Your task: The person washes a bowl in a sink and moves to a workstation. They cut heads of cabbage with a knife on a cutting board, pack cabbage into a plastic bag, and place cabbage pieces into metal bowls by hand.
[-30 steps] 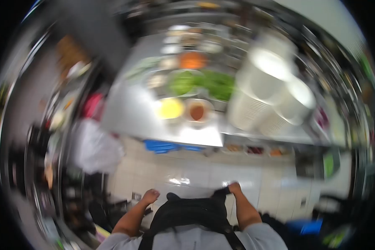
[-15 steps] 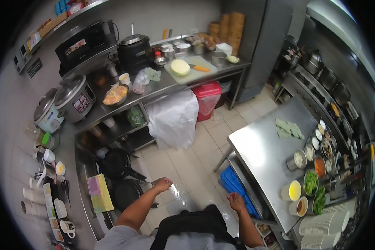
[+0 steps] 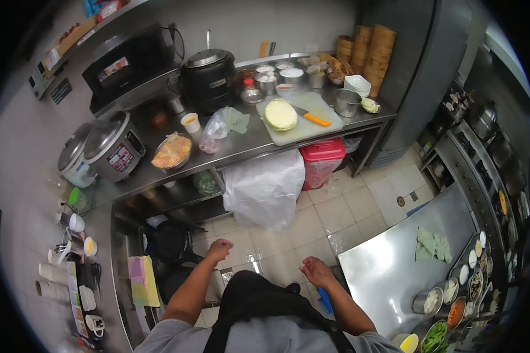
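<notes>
My left hand point(image 3: 219, 250) hangs in the air above the tiled floor with its fingers curled, and what they hold, if anything, is hidden. Above the floor to the right, my right hand point(image 3: 316, 270) is also curled, near the left edge of the steel table point(image 3: 377, 265). Neither touches a surface. On the back counter a halved cabbage point(image 3: 281, 115) lies on a white cutting board point(image 3: 303, 136), beside a knife with an orange handle point(image 3: 316, 120). A bowl of wrapped food point(image 3: 172, 151) stands further left, near a green cloth point(image 3: 235, 120).
A red bin point(image 3: 322, 156) and a white plastic sheet point(image 3: 264, 191) are under the back counter. Rice cookers point(image 3: 113, 144) stand at left. Containers with lettuce point(image 3: 434, 336) and carrot point(image 3: 456, 312) line the right table. Bamboo steamers point(image 3: 378, 59) are stacked by the fridge.
The view has swung from the prep table toward the back counter, which now appears nearer. Both my hands have stayed low over the floor, and my right hand has come up in the view.
</notes>
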